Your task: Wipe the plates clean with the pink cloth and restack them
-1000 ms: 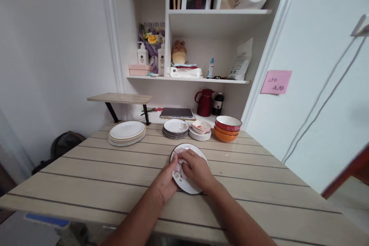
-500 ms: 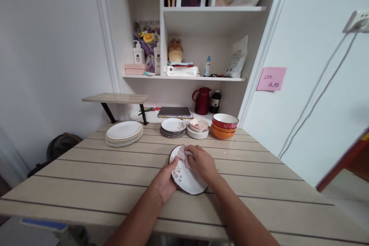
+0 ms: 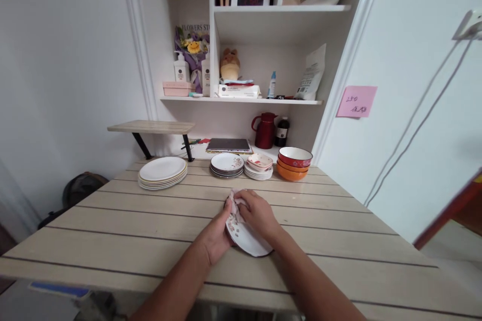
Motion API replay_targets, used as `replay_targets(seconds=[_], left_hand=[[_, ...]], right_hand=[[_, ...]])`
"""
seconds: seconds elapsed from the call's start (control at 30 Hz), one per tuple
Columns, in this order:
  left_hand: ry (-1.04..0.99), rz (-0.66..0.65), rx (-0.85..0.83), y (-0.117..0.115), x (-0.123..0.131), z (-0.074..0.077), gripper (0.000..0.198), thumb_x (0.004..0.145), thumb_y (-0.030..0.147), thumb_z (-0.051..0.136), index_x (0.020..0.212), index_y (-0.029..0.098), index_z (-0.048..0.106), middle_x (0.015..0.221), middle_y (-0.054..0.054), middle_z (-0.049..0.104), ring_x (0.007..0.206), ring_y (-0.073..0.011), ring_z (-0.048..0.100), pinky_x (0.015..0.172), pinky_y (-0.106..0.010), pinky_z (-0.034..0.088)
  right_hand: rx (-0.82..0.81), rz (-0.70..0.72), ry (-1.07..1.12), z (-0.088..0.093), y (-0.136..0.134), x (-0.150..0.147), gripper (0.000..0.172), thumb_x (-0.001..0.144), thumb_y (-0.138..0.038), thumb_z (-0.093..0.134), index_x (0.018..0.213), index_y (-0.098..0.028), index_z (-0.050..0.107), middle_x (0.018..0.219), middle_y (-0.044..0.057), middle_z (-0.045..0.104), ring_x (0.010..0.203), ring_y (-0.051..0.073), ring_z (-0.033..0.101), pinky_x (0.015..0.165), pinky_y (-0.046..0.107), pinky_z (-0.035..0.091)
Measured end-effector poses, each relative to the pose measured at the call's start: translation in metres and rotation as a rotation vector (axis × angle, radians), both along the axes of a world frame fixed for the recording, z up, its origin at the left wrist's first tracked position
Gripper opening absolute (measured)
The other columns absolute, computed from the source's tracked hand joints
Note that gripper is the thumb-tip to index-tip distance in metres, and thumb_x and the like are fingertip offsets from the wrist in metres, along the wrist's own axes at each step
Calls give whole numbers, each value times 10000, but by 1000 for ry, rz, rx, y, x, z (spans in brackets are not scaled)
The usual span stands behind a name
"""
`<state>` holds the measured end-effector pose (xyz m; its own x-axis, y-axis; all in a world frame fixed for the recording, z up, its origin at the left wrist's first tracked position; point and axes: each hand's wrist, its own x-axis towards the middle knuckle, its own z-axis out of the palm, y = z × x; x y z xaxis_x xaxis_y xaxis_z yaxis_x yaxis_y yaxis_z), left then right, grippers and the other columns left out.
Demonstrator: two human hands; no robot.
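Two grips show: left hand (image 3: 217,237) on plate (image 3: 251,241) (fingers hidden), right hand (image 3: 259,214) round cloth (image 3: 235,207).

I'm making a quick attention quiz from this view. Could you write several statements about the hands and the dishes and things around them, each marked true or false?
1. The left hand holds a plate at its edge. True.
2. The right hand is empty. False: it holds a crumpled pale cloth against the plate.
3. The stack of bowls stands at the right end of the row of dishes. True.
4. The top bowl is orange outside. False: it is red outside and white inside.
5. The red jug stands to the left of the dark bottle. True.
6. The pink note lies on the table. False: it is stuck on the wall.
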<state>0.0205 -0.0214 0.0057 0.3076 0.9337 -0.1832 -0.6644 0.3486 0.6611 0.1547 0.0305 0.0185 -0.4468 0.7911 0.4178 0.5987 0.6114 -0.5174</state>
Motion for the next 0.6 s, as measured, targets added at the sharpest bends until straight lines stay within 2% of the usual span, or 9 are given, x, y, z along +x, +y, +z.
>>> replay_targets(seconds=[0.23, 0.4, 0.47, 0.6], left_hand=[[62, 13, -60, -1, -2, -3, 439, 862, 412, 594, 1203, 136, 607, 993, -118, 739, 836, -224, 684, 857, -384, 491], [-26, 59, -59, -3, -1, 0, 384, 867, 340, 601, 1183, 123, 625, 1015, -111, 739, 892, -219, 686, 901, -356, 479], [-57, 67, -75, -4, 0, 3, 381, 880, 349, 578, 1178, 119, 628, 1034, -116, 735, 933, -228, 681, 915, -359, 475], [-112, 107, -85, -4, -1, 8, 405, 907, 377, 522, 1195, 110, 619, 1079, -126, 722, 992, -236, 667, 930, -361, 469]], right_hand=[[-94, -172, -101, 1, 15, 7, 315, 850, -182, 464, 1105, -277, 621, 1000, 36, 607, 870, 164, 578, 721, 249, 359], [-131, -270, -251, 5, 10, 14, 306, 844, -191, 456, 1095, -270, 613, 1026, 51, 641, 863, 185, 591, 654, 266, 320], [-131, -246, -299, 7, 6, 16, 310, 827, -177, 465, 1093, -251, 607, 1023, 62, 657, 858, 193, 592, 650, 272, 314], [-69, -95, -320, 9, -4, 13, 295, 816, -174, 479, 1078, -224, 605, 1012, 69, 668, 841, 191, 584, 682, 278, 328]])
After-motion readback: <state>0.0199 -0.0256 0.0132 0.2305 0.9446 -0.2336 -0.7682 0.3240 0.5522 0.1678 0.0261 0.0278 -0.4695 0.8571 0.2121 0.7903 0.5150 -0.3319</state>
